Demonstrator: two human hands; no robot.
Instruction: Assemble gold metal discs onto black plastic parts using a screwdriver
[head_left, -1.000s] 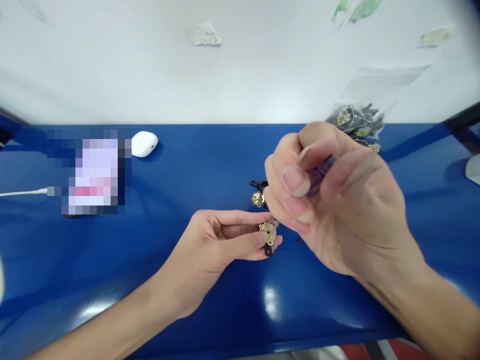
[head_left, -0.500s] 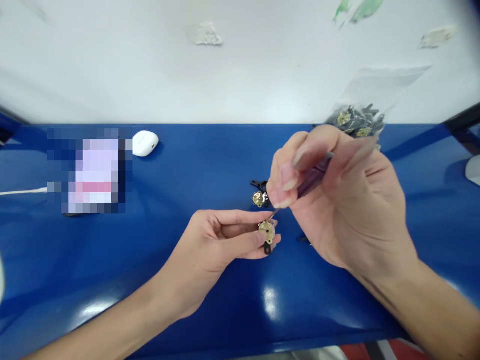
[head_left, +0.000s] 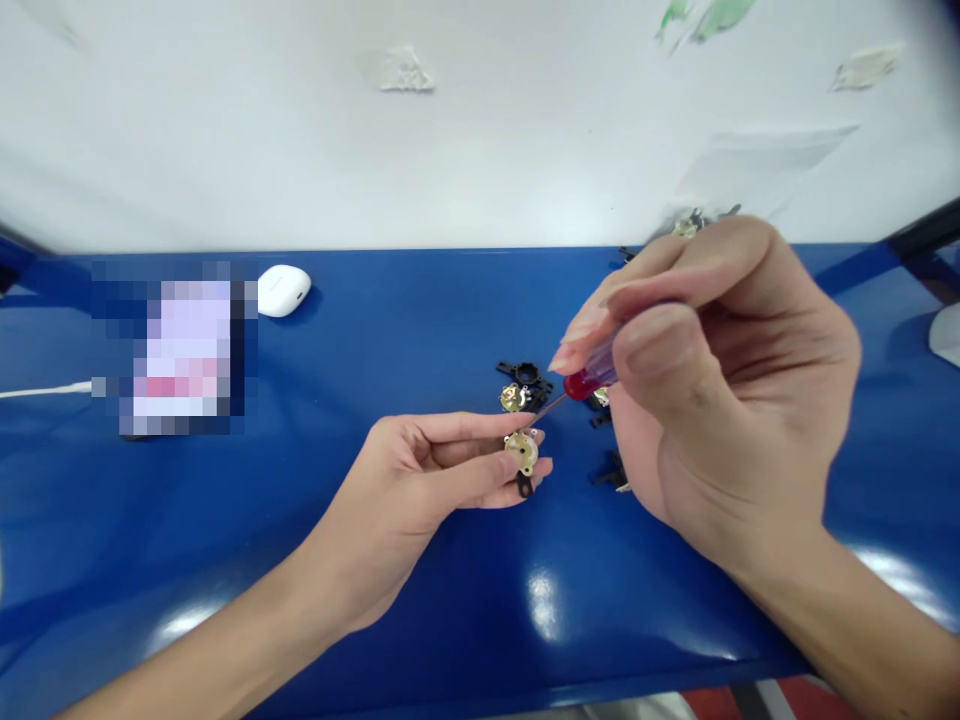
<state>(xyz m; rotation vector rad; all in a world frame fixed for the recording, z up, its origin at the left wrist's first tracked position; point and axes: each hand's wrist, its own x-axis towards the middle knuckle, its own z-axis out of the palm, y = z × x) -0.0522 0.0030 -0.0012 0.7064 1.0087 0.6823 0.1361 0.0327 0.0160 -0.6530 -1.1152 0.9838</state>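
My left hand point(head_left: 442, 470) pinches a small part with a round brass-coloured plate point(head_left: 522, 456) between thumb and fingers; a black tab sticks out below the plate. In my right hand point(head_left: 727, 400) is a screwdriver point(head_left: 592, 372) with a clear purple handle and a red collar. Its thin shaft slants down left to the upper edge of the plate, where the fingertips partly hide the tip. Just beyond my left fingers lie a loose brass plate point(head_left: 515, 398) and a black plastic piece point(head_left: 529, 374). More black parts point(head_left: 611, 470) sit beside my right palm, partly covered.
At the back right, a clear bag point(head_left: 757, 180) of similar parts leans on the white wall, partly behind my right hand. A white earbud case point(head_left: 284, 290) and a blurred-out phone point(head_left: 184, 355) with a white cable point(head_left: 45, 390) lie left on the blue table point(head_left: 360, 340).
My right hand has turned and moved slightly right, its thumb now lying along the screwdriver handle and the red collar showing. My left hand keeps its pinch on the part.
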